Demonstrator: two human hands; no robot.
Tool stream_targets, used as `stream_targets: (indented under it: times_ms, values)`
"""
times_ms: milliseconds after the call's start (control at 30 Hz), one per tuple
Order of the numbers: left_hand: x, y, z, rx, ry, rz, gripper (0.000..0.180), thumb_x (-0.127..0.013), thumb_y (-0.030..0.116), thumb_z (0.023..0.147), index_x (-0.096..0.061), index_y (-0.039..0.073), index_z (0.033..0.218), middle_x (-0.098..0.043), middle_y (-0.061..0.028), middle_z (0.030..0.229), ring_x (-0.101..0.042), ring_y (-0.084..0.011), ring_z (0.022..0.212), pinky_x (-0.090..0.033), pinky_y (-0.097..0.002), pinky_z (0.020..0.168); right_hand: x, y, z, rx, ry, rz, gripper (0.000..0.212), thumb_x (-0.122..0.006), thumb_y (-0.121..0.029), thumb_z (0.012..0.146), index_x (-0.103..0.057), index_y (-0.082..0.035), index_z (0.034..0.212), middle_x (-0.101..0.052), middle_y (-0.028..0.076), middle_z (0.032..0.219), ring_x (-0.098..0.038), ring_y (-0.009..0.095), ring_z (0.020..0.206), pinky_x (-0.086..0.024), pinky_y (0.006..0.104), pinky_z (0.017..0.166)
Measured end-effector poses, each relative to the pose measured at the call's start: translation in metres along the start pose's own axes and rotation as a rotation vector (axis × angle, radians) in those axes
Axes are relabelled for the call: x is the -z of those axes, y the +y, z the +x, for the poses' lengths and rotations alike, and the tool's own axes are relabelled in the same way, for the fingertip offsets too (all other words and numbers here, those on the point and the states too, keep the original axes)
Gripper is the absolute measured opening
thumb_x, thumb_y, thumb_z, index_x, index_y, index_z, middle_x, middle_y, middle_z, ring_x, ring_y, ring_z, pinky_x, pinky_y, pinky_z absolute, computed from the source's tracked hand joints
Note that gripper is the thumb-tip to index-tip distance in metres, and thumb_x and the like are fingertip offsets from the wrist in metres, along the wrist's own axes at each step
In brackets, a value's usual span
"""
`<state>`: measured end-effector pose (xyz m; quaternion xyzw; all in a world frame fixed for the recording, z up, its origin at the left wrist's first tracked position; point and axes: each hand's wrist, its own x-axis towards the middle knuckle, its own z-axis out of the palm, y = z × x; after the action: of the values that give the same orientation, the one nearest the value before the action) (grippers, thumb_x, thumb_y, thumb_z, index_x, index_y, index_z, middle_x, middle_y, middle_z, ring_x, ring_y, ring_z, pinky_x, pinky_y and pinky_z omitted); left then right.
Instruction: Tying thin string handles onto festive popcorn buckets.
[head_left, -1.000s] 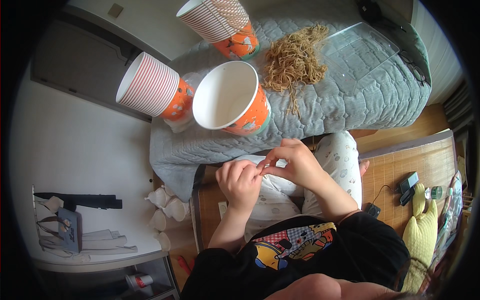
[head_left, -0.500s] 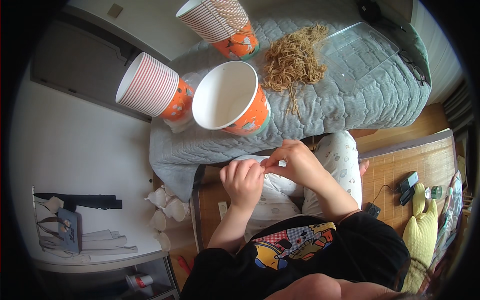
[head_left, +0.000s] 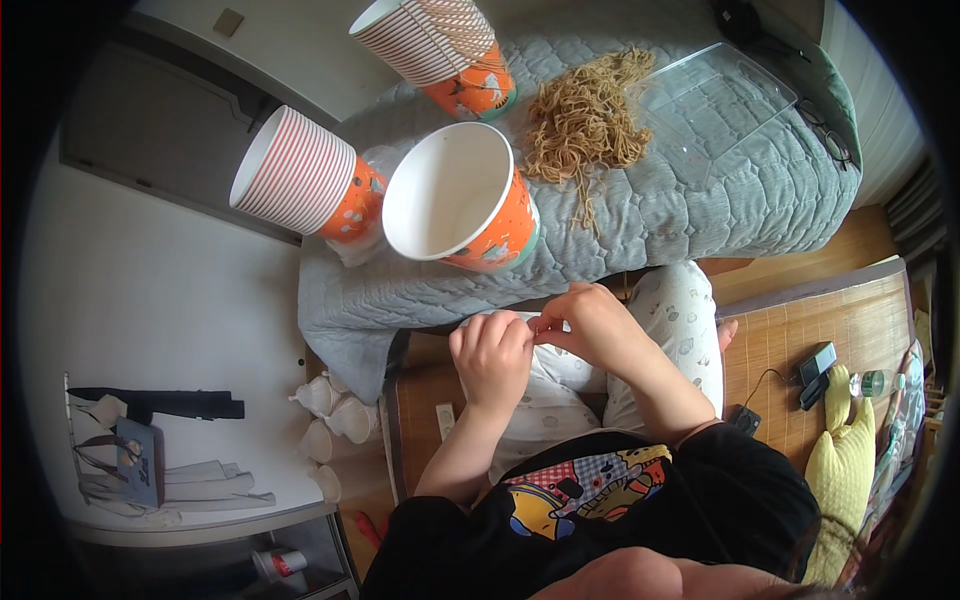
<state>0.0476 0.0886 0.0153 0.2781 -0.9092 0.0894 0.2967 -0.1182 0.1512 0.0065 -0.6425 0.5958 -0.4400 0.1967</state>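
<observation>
Above my lap, my left hand and my right hand meet with their fingertips pinched together. Both are closed, and what lies between the fingers is too small or hidden to make out. On the quilt-covered surface just beyond them stands a large paper bucket, orange outside and white inside, tilted in view with its mouth facing me. A tangled heap of tan cords lies to its right, a few strands trailing toward the near edge.
Two stacks of paper buckets, one at left and one farther back with cords draped over it, stand on the grey-green quilt. A clear plastic tray lies at right. White cups are at lower left; a yellow cushion is at lower right.
My left hand has shifted slightly to the right and turned a little, and my right fingertips have moved slightly. Both hands stay pinched together; the things on the quilt have not moved.
</observation>
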Motion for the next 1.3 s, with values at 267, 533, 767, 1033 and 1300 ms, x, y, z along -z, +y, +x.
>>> stream_targets:
  times_ms: [267, 533, 767, 1033, 1300]
  values:
    - [-0.003, 0.000, -0.001, -0.004, -0.009, -0.012, 0.023, -0.075, 0.010, 0.068, -0.054, 0.016, 0.074, -0.057, 0.0060, 0.084, -0.056, -0.0170, 0.080, -0.037, -0.0354, 0.075, 0.000, 0.003, -0.002, 0.044, -0.012, -0.008, 0.017, -0.078, -0.015, 0.070, -0.075, -0.006, 0.083, -0.069, 0.011, 0.077, -0.061, 0.031, 0.076, -0.049, 0.0401, 0.074]
    - [-0.003, -0.006, 0.002, -0.020, -0.028, -0.107, 0.024, -0.076, 0.009, 0.066, -0.054, 0.015, 0.073, -0.058, 0.0043, 0.083, -0.057, -0.0189, 0.079, -0.040, -0.0360, 0.072, 0.007, 0.000, -0.001, 0.123, -0.036, -0.007, 0.011, -0.076, -0.013, 0.071, -0.073, -0.007, 0.079, -0.069, 0.007, 0.077, -0.060, 0.028, 0.080, -0.048, 0.0392, 0.076]
    - [0.010, -0.024, 0.008, 0.078, -0.291, -0.646, 0.027, -0.071, 0.001, 0.073, -0.066, 0.006, 0.098, -0.069, -0.0066, 0.092, -0.065, -0.0240, 0.087, -0.049, -0.0358, 0.080, 0.015, -0.001, 0.000, 0.173, -0.032, -0.005, 0.008, -0.075, -0.011, 0.071, -0.072, -0.007, 0.078, -0.069, 0.004, 0.077, -0.057, 0.025, 0.077, -0.048, 0.0371, 0.076]
    - [0.016, -0.033, 0.004, 0.426, -0.663, -0.984, 0.024, -0.070, 0.014, 0.088, -0.067, -0.001, 0.107, -0.070, -0.0066, 0.087, -0.064, -0.0117, 0.083, -0.048, -0.0281, 0.076, 0.010, -0.002, -0.001, 0.227, -0.025, 0.003, 0.008, -0.075, -0.010, 0.071, -0.070, -0.007, 0.077, -0.067, 0.003, 0.075, -0.057, 0.025, 0.077, -0.048, 0.0363, 0.076]
    - [0.001, -0.041, -0.011, 0.514, -0.660, -1.085, 0.018, -0.070, 0.014, 0.089, -0.072, -0.002, 0.097, -0.070, -0.0058, 0.085, -0.059, -0.0105, 0.080, -0.047, -0.0269, 0.073, 0.008, -0.004, 0.000, 0.247, -0.041, -0.020, 0.008, -0.075, -0.010, 0.071, -0.070, -0.007, 0.076, -0.066, 0.003, 0.075, -0.057, 0.024, 0.078, -0.048, 0.0362, 0.078]
